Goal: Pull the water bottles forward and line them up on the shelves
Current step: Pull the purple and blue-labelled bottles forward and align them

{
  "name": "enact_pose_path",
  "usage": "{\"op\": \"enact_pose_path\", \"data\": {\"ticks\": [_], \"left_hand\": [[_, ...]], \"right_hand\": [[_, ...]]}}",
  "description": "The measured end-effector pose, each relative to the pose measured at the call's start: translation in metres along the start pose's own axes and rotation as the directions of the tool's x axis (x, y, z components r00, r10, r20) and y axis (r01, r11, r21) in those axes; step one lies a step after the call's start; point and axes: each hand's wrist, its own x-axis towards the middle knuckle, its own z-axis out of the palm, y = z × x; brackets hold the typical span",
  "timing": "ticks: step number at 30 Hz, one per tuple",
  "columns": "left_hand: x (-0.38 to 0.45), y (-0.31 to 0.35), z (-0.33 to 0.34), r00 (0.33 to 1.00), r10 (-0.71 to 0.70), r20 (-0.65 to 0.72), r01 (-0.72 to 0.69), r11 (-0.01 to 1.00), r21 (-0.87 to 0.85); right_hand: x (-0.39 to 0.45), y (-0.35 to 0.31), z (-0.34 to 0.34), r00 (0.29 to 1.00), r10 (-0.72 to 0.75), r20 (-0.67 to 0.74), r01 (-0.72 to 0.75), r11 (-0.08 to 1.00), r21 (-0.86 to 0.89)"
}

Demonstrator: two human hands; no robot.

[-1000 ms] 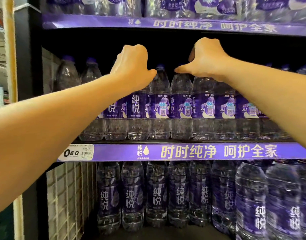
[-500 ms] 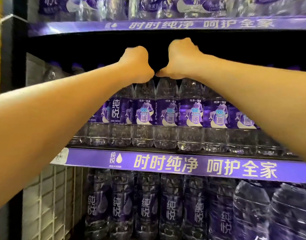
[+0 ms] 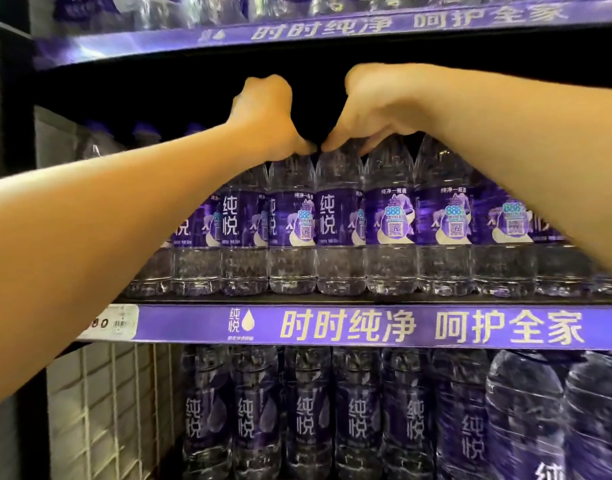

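A row of clear water bottles (image 3: 389, 220) with purple labels stands along the front of the middle shelf (image 3: 332, 327). My left hand (image 3: 266, 116) curls over the top of one bottle (image 3: 290, 223) near the row's middle. My right hand (image 3: 377, 105) curls over the tops of the bottle (image 3: 339, 223) beside it and its right neighbour. Both hands hide the caps they cover. The thumbs almost meet between the two hands. A few purple-capped bottles (image 3: 100, 143) stand farther back at the shelf's left.
The upper shelf (image 3: 297, 32) hangs close above my hands and carries more bottles. The lower shelf holds taller bottles (image 3: 304, 410) of the same brand. A black upright (image 3: 13, 98) and a white wire grid panel (image 3: 107, 410) bound the left side. A price tag (image 3: 114, 322) sits on the shelf edge.
Both hands have come together from spread apart and dropped onto the bottle tops in the row's middle. The view has shifted closer to the shelf.
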Motion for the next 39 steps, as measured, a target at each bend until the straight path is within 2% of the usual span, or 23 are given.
{"op": "enact_pose_path", "data": {"ticks": [4,8,10,15,22,29,39], "left_hand": [[-0.005,-0.002,0.000,1.000,0.016,-0.015,-0.016,0.998,-0.056],[0.000,-0.002,-0.005,0.991,-0.020,0.136,0.037,0.992,-0.122],[-0.001,-0.005,-0.008,0.985,-0.025,0.170,0.043,0.994,-0.100],[-0.009,-0.008,-0.012,0.999,0.043,0.030,-0.040,0.996,-0.080],[-0.010,-0.006,-0.005,0.998,0.048,0.043,-0.045,0.997,-0.060],[-0.004,-0.005,-0.004,0.996,-0.016,0.086,0.025,0.995,-0.095],[-0.011,0.002,-0.004,0.999,0.012,0.040,-0.011,1.000,-0.022]], "right_hand": [[-0.002,0.003,-0.001,1.000,0.000,0.024,-0.001,0.999,0.050],[0.000,0.005,0.006,0.997,0.012,-0.082,-0.008,0.999,0.041],[0.003,0.006,0.008,0.992,0.029,-0.121,-0.025,0.999,0.036],[0.005,0.008,0.004,1.000,0.019,-0.017,-0.016,0.990,0.140],[0.006,0.015,0.005,0.999,-0.020,0.047,0.012,0.987,0.159],[0.010,0.014,0.013,0.992,0.029,-0.123,-0.014,0.993,0.119],[0.010,0.007,0.014,0.990,0.040,-0.134,-0.039,0.999,0.016]]}}
